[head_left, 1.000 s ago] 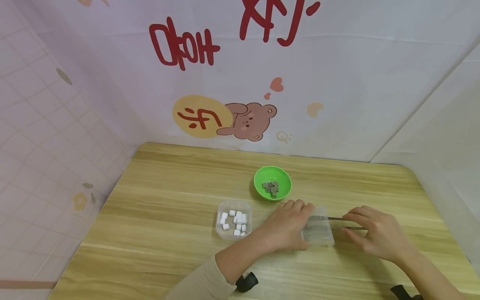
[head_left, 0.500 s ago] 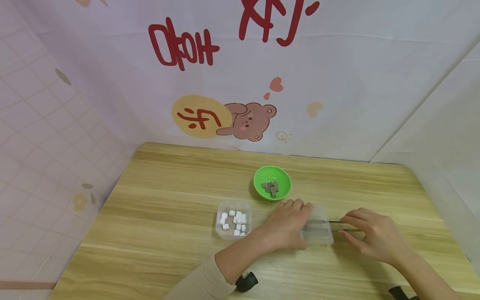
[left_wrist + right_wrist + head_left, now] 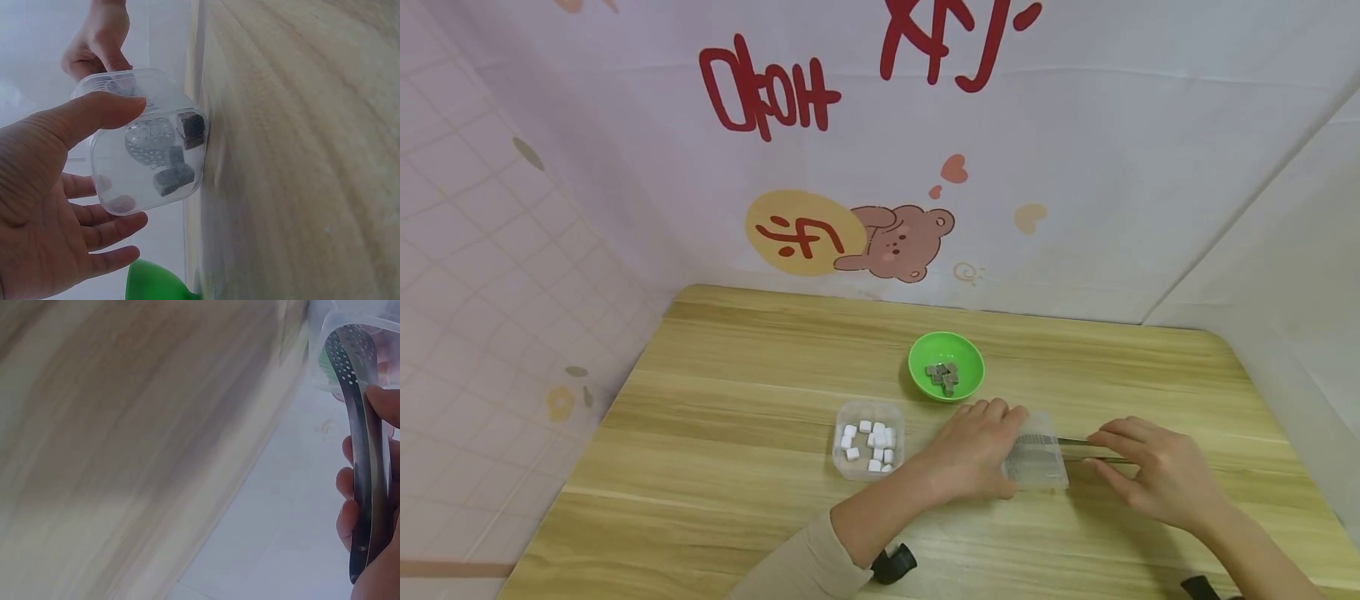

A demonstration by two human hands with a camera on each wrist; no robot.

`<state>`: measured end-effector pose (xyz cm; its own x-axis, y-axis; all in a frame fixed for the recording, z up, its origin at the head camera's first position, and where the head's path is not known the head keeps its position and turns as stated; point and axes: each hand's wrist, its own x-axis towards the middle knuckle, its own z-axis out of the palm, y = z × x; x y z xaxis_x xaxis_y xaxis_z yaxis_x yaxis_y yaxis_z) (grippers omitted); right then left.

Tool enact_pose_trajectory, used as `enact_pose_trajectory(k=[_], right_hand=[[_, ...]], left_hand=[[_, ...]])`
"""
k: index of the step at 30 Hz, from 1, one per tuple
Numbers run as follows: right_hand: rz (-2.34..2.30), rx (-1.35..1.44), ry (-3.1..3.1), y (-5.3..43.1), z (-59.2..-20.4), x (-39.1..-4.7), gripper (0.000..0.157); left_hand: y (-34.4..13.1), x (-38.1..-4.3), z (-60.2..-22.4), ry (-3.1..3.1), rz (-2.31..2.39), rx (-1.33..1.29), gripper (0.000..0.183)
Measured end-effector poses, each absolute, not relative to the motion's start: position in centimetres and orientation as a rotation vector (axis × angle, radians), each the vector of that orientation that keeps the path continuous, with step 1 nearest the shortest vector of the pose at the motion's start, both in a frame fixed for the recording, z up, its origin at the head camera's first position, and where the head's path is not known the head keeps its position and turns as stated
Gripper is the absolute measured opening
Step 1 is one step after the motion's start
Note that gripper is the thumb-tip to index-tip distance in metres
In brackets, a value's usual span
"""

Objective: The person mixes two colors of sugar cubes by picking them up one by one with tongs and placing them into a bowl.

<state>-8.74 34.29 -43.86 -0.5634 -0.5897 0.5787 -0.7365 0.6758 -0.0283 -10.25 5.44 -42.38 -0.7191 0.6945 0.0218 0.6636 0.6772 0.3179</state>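
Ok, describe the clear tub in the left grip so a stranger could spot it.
On the wooden table, find the green bowl. Nearer the viewer and rightward, a clear tub lies tipped on its side in the left grip. Unlike the upright tub of white cubes, it contains grey cubes, with metal tongs reaching inside.

— Head camera looks forward and down from high above the bench (image 3: 737,375)!
— And the wrist cameras, low and close, tipped sideways, look in from opposite ends of the clear container (image 3: 115,156), sharing it and the tongs (image 3: 370,487)!
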Motion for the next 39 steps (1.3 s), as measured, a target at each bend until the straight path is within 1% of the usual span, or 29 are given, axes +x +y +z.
enact_pose_trajectory(k=[7,25,33,39], right_hand=[[0.416,0.978,-2.282,35.3,-43.9,-8.6,0.055],[0.532,0.845,-2.223,38.3,-42.3,-7.7,0.060],[0.571,0.818,-2.166,37.8,-40.3,-8.3,0.066],[0.523,0.795,-2.158,37.4,-39.9,-9.6,0.067]], left_hand=[[5.5,-10.3,-42.4,2.781,0.467,1.132,0.085],[5.6,-10.3,-42.4,2.781,0.454,1.117,0.086],[5.4,-10.3,-42.3,2.778,0.462,1.120,0.087],[5.4,-10.3,-42.2,2.782,0.448,1.124,0.086]])
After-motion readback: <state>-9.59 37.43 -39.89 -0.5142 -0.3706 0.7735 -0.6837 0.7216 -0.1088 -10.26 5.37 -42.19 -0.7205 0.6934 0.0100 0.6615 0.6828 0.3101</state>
